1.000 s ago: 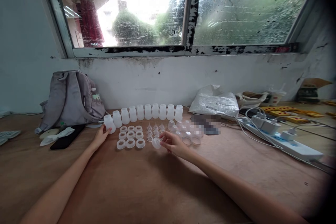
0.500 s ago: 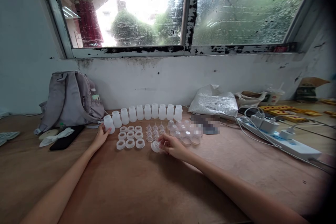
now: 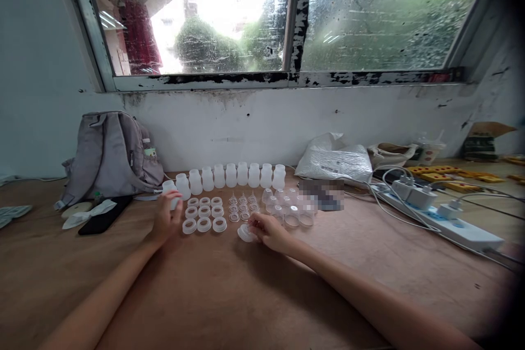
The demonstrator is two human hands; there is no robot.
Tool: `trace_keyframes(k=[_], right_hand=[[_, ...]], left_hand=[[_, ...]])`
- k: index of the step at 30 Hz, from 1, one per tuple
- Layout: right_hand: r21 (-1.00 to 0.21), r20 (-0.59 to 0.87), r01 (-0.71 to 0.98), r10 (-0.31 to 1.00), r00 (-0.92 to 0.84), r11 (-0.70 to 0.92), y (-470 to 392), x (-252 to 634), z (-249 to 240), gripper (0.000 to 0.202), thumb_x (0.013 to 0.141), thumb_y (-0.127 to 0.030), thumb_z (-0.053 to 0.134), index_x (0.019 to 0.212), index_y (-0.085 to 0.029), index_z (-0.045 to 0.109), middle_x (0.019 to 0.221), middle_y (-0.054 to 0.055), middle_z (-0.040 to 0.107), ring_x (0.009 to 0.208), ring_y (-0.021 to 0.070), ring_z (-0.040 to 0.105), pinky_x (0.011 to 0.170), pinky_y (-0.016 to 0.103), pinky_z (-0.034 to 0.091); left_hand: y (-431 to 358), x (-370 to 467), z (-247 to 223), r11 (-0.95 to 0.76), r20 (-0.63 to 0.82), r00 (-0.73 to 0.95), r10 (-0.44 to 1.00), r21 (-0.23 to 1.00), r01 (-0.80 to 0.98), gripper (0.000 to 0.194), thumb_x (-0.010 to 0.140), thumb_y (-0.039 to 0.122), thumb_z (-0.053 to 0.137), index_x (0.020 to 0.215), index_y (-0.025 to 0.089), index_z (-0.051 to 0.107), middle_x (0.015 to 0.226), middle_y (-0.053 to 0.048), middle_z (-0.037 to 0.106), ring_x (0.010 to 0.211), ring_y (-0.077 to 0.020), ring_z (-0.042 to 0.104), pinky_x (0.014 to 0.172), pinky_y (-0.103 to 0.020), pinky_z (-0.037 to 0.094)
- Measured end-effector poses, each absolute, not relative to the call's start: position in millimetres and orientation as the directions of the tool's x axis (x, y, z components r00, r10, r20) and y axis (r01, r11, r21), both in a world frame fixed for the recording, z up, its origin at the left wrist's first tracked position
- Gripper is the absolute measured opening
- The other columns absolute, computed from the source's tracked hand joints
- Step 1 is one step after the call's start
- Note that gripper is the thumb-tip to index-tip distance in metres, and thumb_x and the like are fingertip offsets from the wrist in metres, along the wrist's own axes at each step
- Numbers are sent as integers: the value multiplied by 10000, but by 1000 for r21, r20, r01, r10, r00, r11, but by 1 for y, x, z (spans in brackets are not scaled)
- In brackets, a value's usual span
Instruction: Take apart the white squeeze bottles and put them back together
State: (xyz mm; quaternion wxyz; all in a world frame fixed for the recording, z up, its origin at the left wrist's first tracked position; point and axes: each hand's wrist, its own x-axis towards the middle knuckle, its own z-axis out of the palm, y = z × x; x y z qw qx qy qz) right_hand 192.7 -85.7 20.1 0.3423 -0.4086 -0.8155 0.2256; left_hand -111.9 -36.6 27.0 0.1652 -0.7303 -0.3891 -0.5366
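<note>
A: Right hand [image 3: 269, 232]?
B: Pinching a translucent cup [image 3: 245, 233] at its 9 o'clock. I judge it light, thin, maybe slick; I'd hold the rim, gently.
A: Left hand [image 3: 165, 217]?
B: Farther out at 9. Blurred before the end bottle [image 3: 168, 186], its 12; I can't tell if it's gripping. Bottle looks light, stiffish: waist hold.

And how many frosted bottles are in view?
10: nine frosted bottles stand in a row near the wall; one more bottle, at the row's left end, is partly hidden by the left hand.
</note>
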Motion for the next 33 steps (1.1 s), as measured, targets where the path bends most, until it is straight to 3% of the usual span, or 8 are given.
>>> trace_keyframes(k=[3, 5, 13, 22, 33], right_hand=[[-587, 408, 536, 793, -452, 607, -89, 191, 23, 58, 758, -131, 437, 717, -167, 456, 612, -2, 510, 560, 109, 470, 529, 211, 351], [-544, 438, 534, 762, -477, 647, -92, 189, 24, 68, 763, -126, 432, 713, -168, 451, 646, 7, 513, 589, 116, 467, 551, 217, 351], [-464, 487, 469, 658, -574, 752, -106, 178, 20, 70, 783, -124, 404, 771, -181, 443, 750, 31, 512, 673, 134, 466, 613, 235, 363], [-437, 546, 485, 652, -527, 758, -112, 173, 16, 66, 774, -132, 422, 797, -187, 449, 762, 30, 525, 680, 133, 479, 598, 226, 359], [-378, 586, 540, 646, -489, 752, -120, 169, 13, 99, 790, -125, 382, 784, -192, 455, 764, 37, 525, 663, 135, 487, 571, 231, 358]], left_hand=[[-60, -82, 25, -807, 772, 557, 306, -101, 582, 195, 764, 153, 471, 954, 190, 496, 955, -58, 540, 924, -179, 497, 816, -327, 395], [-77, -60, 22, -850, 702, 669, 245, -176, 496, 193, 754, 164, 485, 944, 199, 506, 915, -45, 566, 882, -180, 511, 810, -343, 383], [-114, -14, 17, -776, 603, 566, 562, 150, 612, 432, 712, 401, 544, 1079, 194, 448, 1014, -82, 548, 936, -237, 487, 807, -374, 366], [-110, -18, 19, -763, 591, 542, 597, 211, 611, 313, 677, 437, 577, 886, 206, 534, 953, -63, 568, 928, -241, 491, 801, -379, 353], [-112, -13, 21, -674, 538, 429, 726, 429, 602, 296, 609, 469, 620, 673, 207, 500, 723, -21, 569, 723, -186, 509, 679, -348, 391]])
